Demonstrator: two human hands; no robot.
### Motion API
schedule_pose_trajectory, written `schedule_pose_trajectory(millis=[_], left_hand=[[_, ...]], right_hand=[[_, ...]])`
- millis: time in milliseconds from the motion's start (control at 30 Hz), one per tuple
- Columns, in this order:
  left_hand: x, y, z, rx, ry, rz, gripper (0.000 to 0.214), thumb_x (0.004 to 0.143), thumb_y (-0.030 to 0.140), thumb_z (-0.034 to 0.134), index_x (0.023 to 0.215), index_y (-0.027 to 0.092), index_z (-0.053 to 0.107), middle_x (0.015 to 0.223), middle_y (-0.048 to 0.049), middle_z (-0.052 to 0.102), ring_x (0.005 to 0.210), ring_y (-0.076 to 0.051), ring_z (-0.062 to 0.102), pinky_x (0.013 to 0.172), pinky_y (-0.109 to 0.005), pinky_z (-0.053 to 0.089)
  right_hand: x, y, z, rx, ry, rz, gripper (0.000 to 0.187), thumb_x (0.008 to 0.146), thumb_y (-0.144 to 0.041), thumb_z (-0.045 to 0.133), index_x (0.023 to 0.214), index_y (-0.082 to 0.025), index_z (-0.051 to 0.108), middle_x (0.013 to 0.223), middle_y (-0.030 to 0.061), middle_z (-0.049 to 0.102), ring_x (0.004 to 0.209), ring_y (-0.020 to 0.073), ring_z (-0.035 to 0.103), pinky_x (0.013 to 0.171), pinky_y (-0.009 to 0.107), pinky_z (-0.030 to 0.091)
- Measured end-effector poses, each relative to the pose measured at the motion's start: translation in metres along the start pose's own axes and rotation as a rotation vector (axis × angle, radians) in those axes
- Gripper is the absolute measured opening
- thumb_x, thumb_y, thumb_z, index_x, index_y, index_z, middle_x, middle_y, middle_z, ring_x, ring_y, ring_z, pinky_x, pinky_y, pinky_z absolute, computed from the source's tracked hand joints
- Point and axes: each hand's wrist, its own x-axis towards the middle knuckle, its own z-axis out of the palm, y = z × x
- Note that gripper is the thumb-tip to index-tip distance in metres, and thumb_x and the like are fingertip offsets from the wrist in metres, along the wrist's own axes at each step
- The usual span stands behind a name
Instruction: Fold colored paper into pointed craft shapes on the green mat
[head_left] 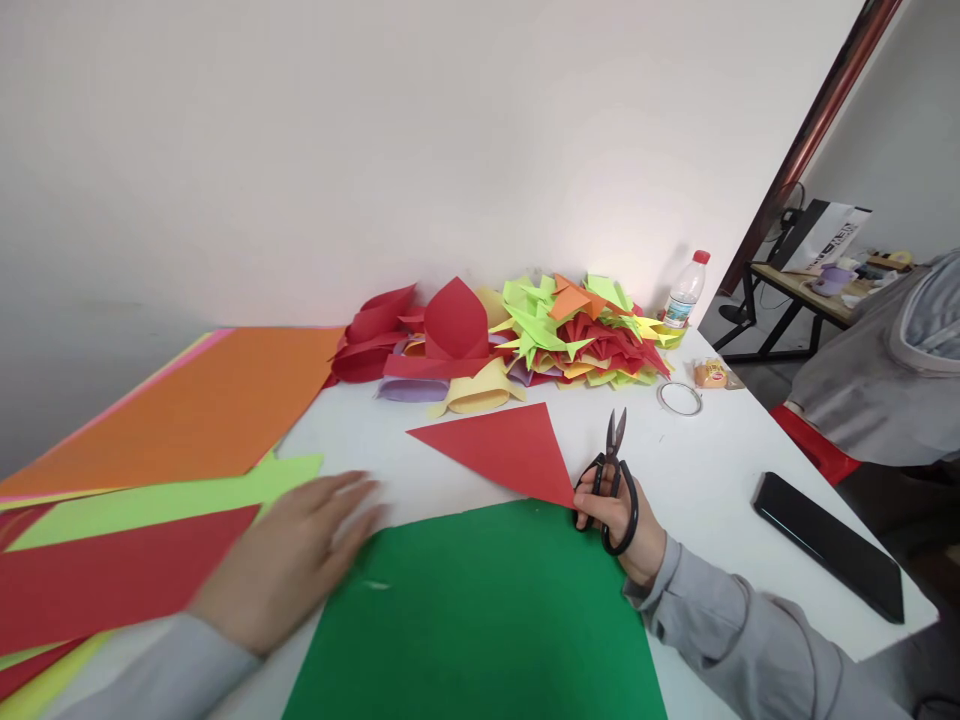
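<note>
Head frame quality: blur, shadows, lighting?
Head view: left hand motion-blurred, fingertips smeared; right hand and scissors much crisper. Head view: soft shadow on the wall beside the bottle; wall duller toward the lower left.

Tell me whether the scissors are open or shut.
Slightly open. The scissors in the right hand show a narrow gap between their blade tips.

left sleeve [169, 670]: plain grey, blurred; left of green sheet [480, 610] | right sleeve [750, 625]: grey, wrinkled, loose at the cuff; right of green sheet | left hand [289, 555] and right hand [637, 540]: both bare
</note>
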Motion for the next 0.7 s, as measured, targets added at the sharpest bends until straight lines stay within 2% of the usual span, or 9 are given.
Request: schedule_pose_trajectory(millis=[33, 100, 167, 233, 267, 367, 500, 600, 700], left_hand=[[-0.009, 0.023, 0.010, -0.121, -0.128, -0.101, 0.044, 0.049, 0.058, 0.073, 0.077, 0.024, 0.074, 0.097, -0.0104, 0.073, 0.101, -0.038, 0.061, 0.095, -0.048, 0.043], [-0.027, 0.065, 0.035, -0.478, -0.514, -0.368, 0.047, 0.053, 0.058, 0.075, 0.081, 0.021, 0.075, 0.087, -0.0119, 0.074, 0.082, -0.032, 0.066, 0.071, -0.040, 0.054], [-0.038, 0.094, 0.063, -0.892, -0.670, -0.658, 0.040, 0.058, 0.050, 0.079, 0.079, 0.017, 0.074, 0.086, -0.0116, 0.073, 0.071, -0.022, 0.066, 0.059, -0.029, 0.054], [-0.041, 0.108, 0.089, -1.162, -0.688, -0.847, 0.026, 0.061, 0.036, 0.082, 0.069, 0.014, 0.073, 0.069, -0.0063, 0.068, 0.054, -0.010, 0.058, 0.048, -0.017, 0.048], [-0.040, 0.109, 0.100, -1.260, -0.661, -0.859, 0.021, 0.061, 0.029, 0.082, 0.067, 0.012, 0.072, 0.063, -0.0044, 0.066, 0.049, -0.007, 0.055, 0.045, -0.014, 0.045], [-0.033, 0.103, 0.118, -1.346, -0.600, -0.778, 0.017, 0.059, 0.022, 0.083, 0.062, 0.012, 0.070, 0.055, -0.0013, 0.062, 0.047, -0.006, 0.053, 0.044, -0.013, 0.044], [-0.026, 0.094, 0.120, -1.381, -0.532, -0.626, 0.026, 0.049, 0.025, 0.088, 0.064, 0.012, 0.071, 0.060, -0.0034, 0.067, 0.054, -0.013, 0.060, 0.047, -0.020, 0.049], [-0.024, 0.092, 0.118, -1.385, -0.493, -0.532, 0.030, 0.051, 0.030, 0.087, 0.073, 0.013, 0.074, 0.068, -0.0068, 0.072, 0.061, -0.019, 0.065, 0.051, -0.026, 0.052], [-0.024, 0.092, 0.119, -1.370, -0.427, -0.496, 0.028, 0.053, 0.030, 0.086, 0.072, 0.013, 0.075, 0.069, -0.0081, 0.073, 0.062, -0.020, 0.065, 0.054, -0.030, 0.053]], right_hand=[[-0.001, 0.001, 0.000, -0.009, -0.010, -0.009, 0.031, 0.058, -0.024, 0.076, 0.081, -0.017, 0.055, 0.065, -0.0040, 0.059, 0.048, 0.0095, 0.053, 0.051, 0.024, 0.043], [-0.003, 0.002, 0.002, -0.006, -0.030, -0.025, 0.032, 0.059, -0.025, 0.077, 0.081, -0.017, 0.056, 0.068, -0.0035, 0.060, 0.048, 0.0092, 0.053, 0.052, 0.025, 0.043], [-0.004, 0.003, 0.002, 0.010, -0.064, -0.044, 0.033, 0.059, -0.027, 0.079, 0.081, -0.018, 0.056, 0.068, -0.0033, 0.061, 0.048, 0.0091, 0.053, 0.052, 0.025, 0.044], [-0.005, 0.004, 0.001, 0.014, -0.111, -0.063, 0.033, 0.061, -0.028, 0.079, 0.082, -0.018, 0.056, 0.066, -0.0034, 0.061, 0.049, 0.0092, 0.053, 0.052, 0.024, 0.042], [-0.005, 0.004, 0.000, 0.006, -0.134, -0.072, 0.033, 0.062, -0.029, 0.079, 0.082, -0.018, 0.056, 0.065, -0.0034, 0.061, 0.049, 0.0092, 0.052, 0.052, 0.024, 0.042], [-0.003, 0.004, -0.004, -0.043, -0.174, -0.072, 0.033, 0.061, -0.030, 0.080, 0.082, -0.018, 0.057, 0.063, -0.0033, 0.062, 0.048, 0.0092, 0.051, 0.050, 0.023, 0.040], [-0.001, 0.003, -0.008, -0.082, -0.183, -0.017, 0.035, 0.060, -0.028, 0.080, 0.083, -0.018, 0.056, 0.063, -0.0035, 0.062, 0.045, 0.0082, 0.049, 0.048, 0.023, 0.038], [0.000, 0.001, -0.007, -0.118, -0.162, -0.018, 0.034, 0.060, -0.029, 0.079, 0.082, -0.019, 0.056, 0.062, -0.0041, 0.061, 0.045, 0.0080, 0.048, 0.047, 0.022, 0.038], [-0.001, 0.001, -0.004, -0.145, -0.130, -0.029, 0.035, 0.060, -0.032, 0.080, 0.083, -0.019, 0.056, 0.064, -0.0037, 0.060, 0.047, 0.0085, 0.049, 0.047, 0.023, 0.039]])
